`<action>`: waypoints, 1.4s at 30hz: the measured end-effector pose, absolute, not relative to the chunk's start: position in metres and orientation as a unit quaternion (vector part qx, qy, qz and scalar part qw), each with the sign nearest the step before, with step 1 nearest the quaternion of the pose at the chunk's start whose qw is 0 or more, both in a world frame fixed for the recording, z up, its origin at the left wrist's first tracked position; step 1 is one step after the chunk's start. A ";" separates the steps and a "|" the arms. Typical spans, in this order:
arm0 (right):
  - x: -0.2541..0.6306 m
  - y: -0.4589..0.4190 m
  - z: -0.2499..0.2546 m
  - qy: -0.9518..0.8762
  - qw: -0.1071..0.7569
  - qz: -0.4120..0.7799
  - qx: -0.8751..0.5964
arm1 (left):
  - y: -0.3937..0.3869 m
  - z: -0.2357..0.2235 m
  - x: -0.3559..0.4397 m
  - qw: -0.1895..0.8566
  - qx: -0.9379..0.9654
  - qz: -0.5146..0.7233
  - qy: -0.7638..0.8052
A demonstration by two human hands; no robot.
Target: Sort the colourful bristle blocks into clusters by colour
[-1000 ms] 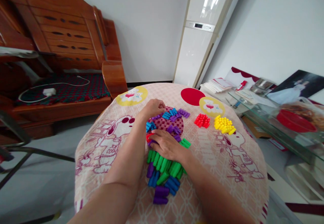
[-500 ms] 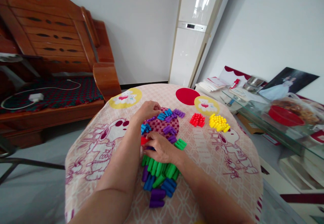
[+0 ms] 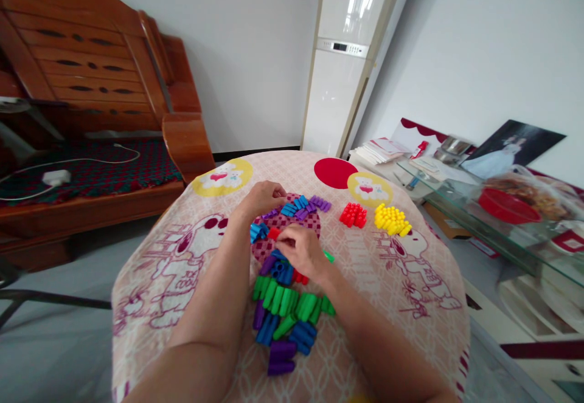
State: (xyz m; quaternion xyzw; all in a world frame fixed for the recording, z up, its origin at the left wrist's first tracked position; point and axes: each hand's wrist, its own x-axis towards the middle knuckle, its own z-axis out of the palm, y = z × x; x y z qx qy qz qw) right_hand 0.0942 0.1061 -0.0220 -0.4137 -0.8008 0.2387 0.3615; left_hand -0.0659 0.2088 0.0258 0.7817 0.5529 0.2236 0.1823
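Observation:
My right hand [image 3: 301, 248] is closed, its fingertips pinching a small red plastic block [image 3: 274, 233] over the checkered patch of the cloth. Farther off, my left hand [image 3: 264, 197] has its fingers curled together beside small blue blocks [image 3: 288, 210] and purple blocks [image 3: 303, 213]; whatever is in them is hidden. A blue block cluster [image 3: 259, 231] lies just below the left wrist. Nearer me is a heap of green blocks [image 3: 283, 299], with dark blue blocks [image 3: 281, 271] behind it and red pieces [image 3: 300, 278] partly under my right hand.
Red blocks [image 3: 353, 215] and yellow blocks [image 3: 392, 219] stand in groups on the right of the round, cloth-covered table [image 3: 182, 354]. A purple block pair [image 3: 281, 357] lies near me. A glass shelf [image 3: 493, 227] is at the right, a wooden bench [image 3: 91, 190] at the left.
My right hand has moved away from me and slightly right with the red block, uncovering dark blue, purple and red blocks behind the green heap. My left hand has barely moved.

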 end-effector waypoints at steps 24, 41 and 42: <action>0.277 0.152 -0.003 -0.573 0.207 -0.095 -0.788 | 0.208 0.027 -0.065 0.172 0.783 0.220 0.555; 0.247 0.146 0.013 -0.605 0.225 -0.063 -0.761 | 0.208 0.026 -0.069 0.182 0.775 0.230 0.559; 0.238 0.142 0.020 -0.641 0.223 -0.035 -0.734 | 0.209 0.025 -0.070 0.183 0.772 0.231 0.563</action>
